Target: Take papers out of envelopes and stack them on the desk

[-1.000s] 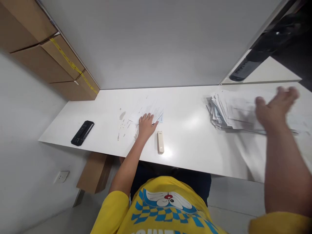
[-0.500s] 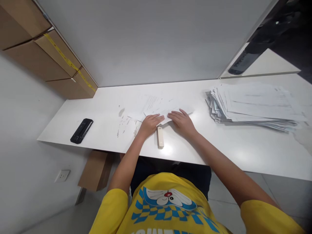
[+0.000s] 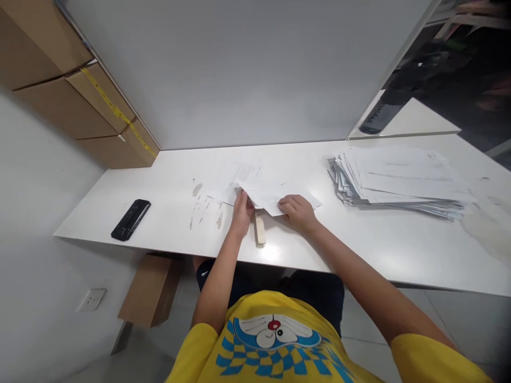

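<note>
A sheet of paper [image 3: 265,198] is lifted and bent between my hands above the white table. My left hand [image 3: 241,213] is closed on its left edge, thumb upward. On the right side, my right hand [image 3: 297,211] grips the same sheet near its front edge, fingers curled. Another printed sheet [image 3: 243,174] lies flat behind, partly covered. Just in front of the paper rests a small cream stapler-like object [image 3: 260,231], its far end close to my left hand and the sheet.
A thick stack of papers [image 3: 403,178] lies on the right of the white table [image 3: 359,239]. At left is a black phone-like object [image 3: 131,219]. Cardboard boxes [image 3: 91,111] are piled at the back left. A dark bottle [image 3: 377,114] stands beyond the partition [image 3: 247,74].
My left hand has turned from lying flat on the paper to gripping its left edge, which has come up. My right hand has curled its fingers on the sheet. The view has shifted slightly.
</note>
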`<state>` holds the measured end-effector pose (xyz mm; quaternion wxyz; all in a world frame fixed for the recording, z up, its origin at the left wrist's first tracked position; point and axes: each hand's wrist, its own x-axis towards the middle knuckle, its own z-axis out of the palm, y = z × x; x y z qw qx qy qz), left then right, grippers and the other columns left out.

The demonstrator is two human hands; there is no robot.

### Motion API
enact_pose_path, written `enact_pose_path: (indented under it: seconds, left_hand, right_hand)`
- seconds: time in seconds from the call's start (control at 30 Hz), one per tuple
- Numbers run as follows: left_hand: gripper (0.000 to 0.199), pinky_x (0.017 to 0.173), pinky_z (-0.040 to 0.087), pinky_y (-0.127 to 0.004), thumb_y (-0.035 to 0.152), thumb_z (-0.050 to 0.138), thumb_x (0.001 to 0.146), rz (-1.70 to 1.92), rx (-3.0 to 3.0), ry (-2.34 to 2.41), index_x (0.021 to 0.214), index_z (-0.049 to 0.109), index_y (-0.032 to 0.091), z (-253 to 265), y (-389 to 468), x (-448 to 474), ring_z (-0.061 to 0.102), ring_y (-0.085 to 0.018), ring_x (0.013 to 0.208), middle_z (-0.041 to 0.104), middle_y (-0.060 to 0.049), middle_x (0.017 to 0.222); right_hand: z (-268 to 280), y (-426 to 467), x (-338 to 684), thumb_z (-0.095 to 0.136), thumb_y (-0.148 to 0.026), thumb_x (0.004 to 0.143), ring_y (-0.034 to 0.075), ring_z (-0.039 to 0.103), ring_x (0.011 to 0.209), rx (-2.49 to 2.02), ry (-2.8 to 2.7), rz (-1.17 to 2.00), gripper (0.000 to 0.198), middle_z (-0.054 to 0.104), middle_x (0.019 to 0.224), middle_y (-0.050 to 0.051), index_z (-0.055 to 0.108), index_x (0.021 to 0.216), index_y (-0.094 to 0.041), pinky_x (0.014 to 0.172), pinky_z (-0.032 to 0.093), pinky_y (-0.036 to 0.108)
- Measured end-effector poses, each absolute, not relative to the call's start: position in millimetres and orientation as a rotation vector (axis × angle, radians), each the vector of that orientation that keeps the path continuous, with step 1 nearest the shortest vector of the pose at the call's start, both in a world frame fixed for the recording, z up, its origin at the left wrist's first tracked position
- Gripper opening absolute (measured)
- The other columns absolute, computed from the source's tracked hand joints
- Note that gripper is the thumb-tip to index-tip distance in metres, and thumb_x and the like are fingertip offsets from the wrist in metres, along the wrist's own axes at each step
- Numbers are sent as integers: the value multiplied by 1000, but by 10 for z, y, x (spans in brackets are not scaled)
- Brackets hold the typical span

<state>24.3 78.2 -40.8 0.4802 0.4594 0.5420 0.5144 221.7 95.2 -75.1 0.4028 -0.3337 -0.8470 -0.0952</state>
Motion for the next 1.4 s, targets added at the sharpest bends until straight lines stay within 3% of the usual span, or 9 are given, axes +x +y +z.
enact_pose_path:
  seconds: [0.23, 0.43, 0.53, 0.67, 0.77, 1.0, 1.23, 1.3, 1.4]
  left_hand:
    - [42, 95, 56, -43, 35, 43, 95, 1282, 734, 1091, 130, 58, 17, -477, 889, 182, 68, -27, 111, 68, -11, 127]
    - [38, 101, 52, -42, 26, 49, 93, 1390, 857, 1270, 128, 59, 15, -506, 848, 199, 66, -26, 115, 72, -12, 119]
    - [39, 111, 45, -42, 31, 45, 98, 1504, 1119, 1537, 133, 57, 20, -419, 781, 182, 56, -26, 130, 66, -10, 130]
    - [47, 121, 30, -47, 36, 38, 101, 1533, 1373, 1975, 146, 44, 21, -322, 758, 27, 28, -28, 149, 43, -12, 154]
    - [49, 120, 29, -53, 40, 42, 100, 1436, 1382, 2052, 147, 43, 25, -326, 736, -106, 19, -29, 152, 38, -10, 157]
    - [50, 113, 43, -37, 52, 35, 101, 1475, 1298, 1600, 144, 47, 30, -240, 196, 104, 44, -23, 141, 52, -5, 147]
    - [59, 102, 53, -35, 64, 32, 97, 1527, 1046, 1391, 136, 55, 26, -86, -444, 229, 62, -24, 122, 66, -10, 128]
    - [56, 100, 54, -36, 63, 40, 95, 1537, 1048, 1410, 131, 60, 25, -123, -632, 149, 65, -24, 117, 70, -10, 119]
    - [35, 94, 57, -40, 52, 63, 88, 1550, 1164, 1436, 110, 71, 27, -159, -875, 15, 70, -25, 103, 75, -7, 100]
  right_hand:
    - [-675, 969, 2139, 40, -21, 100, 24, 66, 110, -758, -2338, -206, 29, 69, 122, 11, 64, 117, -21, 83, 55, 40]
    - [-731, 1039, 2161, 42, -12, 95, 26, 66, 114, -805, -2343, -87, 39, 67, 127, 9, 59, 130, -20, 86, 57, 43]
    - [-772, 1077, 2160, 42, -9, 92, 26, 64, 118, -892, -2331, -36, 44, 65, 130, 9, 58, 132, -22, 90, 57, 45]
    - [-817, 1137, 2176, 40, -7, 91, 27, 62, 122, -961, -2264, -24, 48, 62, 134, 10, 58, 133, -19, 94, 56, 48]
    - [-800, 1130, 2219, 38, -5, 90, 25, 60, 124, -989, -2189, -11, 53, 61, 136, 10, 55, 137, -21, 97, 56, 48]
    - [-427, 715, 2027, 44, -16, 96, 21, 60, 125, -658, -2077, -83, 46, 66, 129, 4, 55, 138, -29, 98, 58, 42]
    - [-250, 105, 1661, 51, -33, 98, 22, 41, 141, -375, -2418, 74, 48, 51, 146, 10, 49, 144, -18, 117, 38, 44]
    - [-320, -76, 1666, 55, -40, 96, 24, 40, 142, -388, -2440, 180, 54, 49, 148, 10, 49, 144, -17, 116, 40, 44]
    - [-528, -353, 1817, 65, -39, 90, 23, 54, 130, -335, -2385, 242, 52, 60, 138, 1, 53, 140, -32, 106, 52, 43]
